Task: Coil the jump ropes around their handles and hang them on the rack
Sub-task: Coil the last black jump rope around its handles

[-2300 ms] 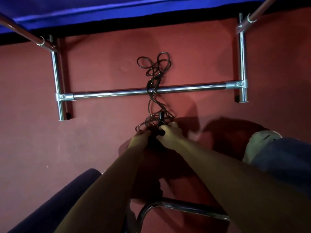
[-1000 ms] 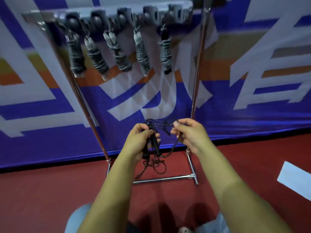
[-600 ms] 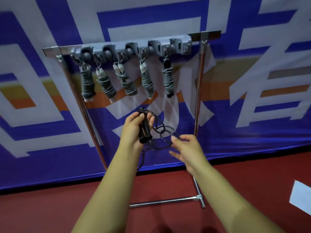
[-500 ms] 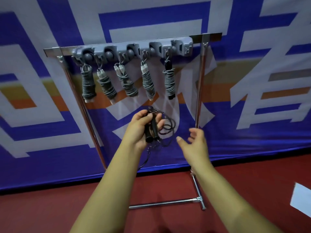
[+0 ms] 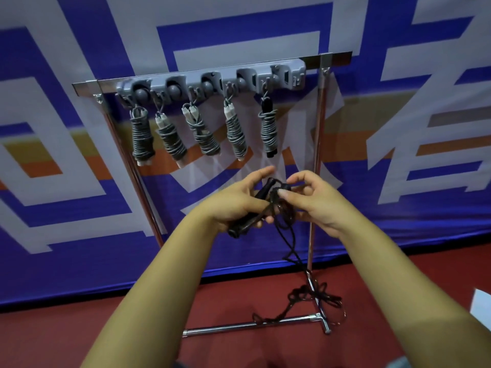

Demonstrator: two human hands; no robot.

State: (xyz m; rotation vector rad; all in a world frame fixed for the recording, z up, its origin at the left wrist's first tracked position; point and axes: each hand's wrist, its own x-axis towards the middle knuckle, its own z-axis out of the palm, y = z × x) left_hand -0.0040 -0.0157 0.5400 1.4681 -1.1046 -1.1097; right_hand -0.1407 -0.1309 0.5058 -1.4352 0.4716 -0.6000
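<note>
Left hand (image 5: 233, 203): curled round the pair of black handles (image 5: 251, 208), gripping them in the palm with the forefinger stretched out above.
Handles' axis: long axis slanted, butt ends low and toward the left, cord ends high and toward the right, pointing up at the rack (image 5: 212, 83).
Right hand (image 5: 313, 200): thumb and fingers pinching the black rope (image 5: 288, 235) just beside the handles' upper ends.
Rope's run: from the hands it drops down in front of the rack's right post and ends in a loose tangle on the red floor (image 5: 79, 338), lying over the rack's base bar.
Rack: five coiled ropes (image 5: 204, 134) hang in a row from its grey holder, handles roughly upright, some tilted.
Backdrop: blue and white banner (image 5: 66, 208) behind the rack.
</note>
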